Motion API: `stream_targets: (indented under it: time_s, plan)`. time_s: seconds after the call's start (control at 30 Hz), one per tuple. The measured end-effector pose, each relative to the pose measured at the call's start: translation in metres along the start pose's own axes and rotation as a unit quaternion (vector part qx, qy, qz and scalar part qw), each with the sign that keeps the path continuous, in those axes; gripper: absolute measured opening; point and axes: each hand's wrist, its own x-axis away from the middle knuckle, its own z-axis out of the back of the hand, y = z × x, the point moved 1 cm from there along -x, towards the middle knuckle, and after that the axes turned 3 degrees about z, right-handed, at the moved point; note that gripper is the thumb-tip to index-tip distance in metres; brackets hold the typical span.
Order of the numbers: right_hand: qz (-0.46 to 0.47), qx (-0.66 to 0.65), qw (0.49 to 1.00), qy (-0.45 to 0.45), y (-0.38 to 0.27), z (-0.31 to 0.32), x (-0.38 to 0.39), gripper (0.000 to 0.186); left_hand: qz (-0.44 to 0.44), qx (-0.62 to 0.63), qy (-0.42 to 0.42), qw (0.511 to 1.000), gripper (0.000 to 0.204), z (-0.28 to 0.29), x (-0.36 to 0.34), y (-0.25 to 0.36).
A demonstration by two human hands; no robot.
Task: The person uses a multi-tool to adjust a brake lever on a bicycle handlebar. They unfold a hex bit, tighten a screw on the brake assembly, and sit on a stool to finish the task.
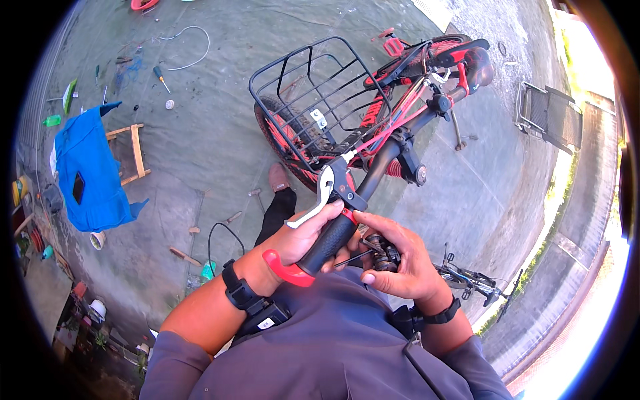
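Note:
My left hand (300,233) is closed round the black handlebar grip (328,241), which has a red inner collar and a curved red end piece (287,269). Just beyond it sits a silver-and-black brake lever (323,193) on the handlebar (377,170) of a red-and-black bicycle with a black wire front basket (317,83). My right hand (403,260) holds a small black-and-metal mechanical part (381,252) beside the grip, its index finger at the red collar. A thin dark rod shows by that part; which piece it belongs to I cannot tell.
A blue cloth (90,167) with a dark phone lies over a wooden stool (138,152) at left. A screwdriver (161,77), cable and hand tools lie scattered on the floor. A second bicycle (483,287) is at lower right. A dark folding chair (557,117) is at right.

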Motion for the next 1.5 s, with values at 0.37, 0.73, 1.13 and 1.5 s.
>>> stream_targets:
  time_s: [0.37,0.73,1.13,1.5]
  plan:
    - [0.116,0.225,0.963,0.091,-0.032,0.027,0.007,0.065,-0.019,0.036,-0.077,0.996,0.046,-0.003,-0.001,0.002]
    - [0.287,0.472,0.832,-0.058,-0.04,0.018,-0.036,0.052,-0.05,0.036,-0.076,0.995,0.04,0.005,-0.008,-0.005]
    - [0.275,0.528,0.789,-0.15,-0.057,0.019,-0.056,0.044,-0.049,-0.014,-0.052,0.997,0.049,0.0,-0.007,-0.008]
    - [0.249,0.603,0.723,-0.227,-0.081,0.007,-0.073,0.029,-0.058,0.017,-0.065,0.996,0.044,-0.003,-0.007,-0.009]
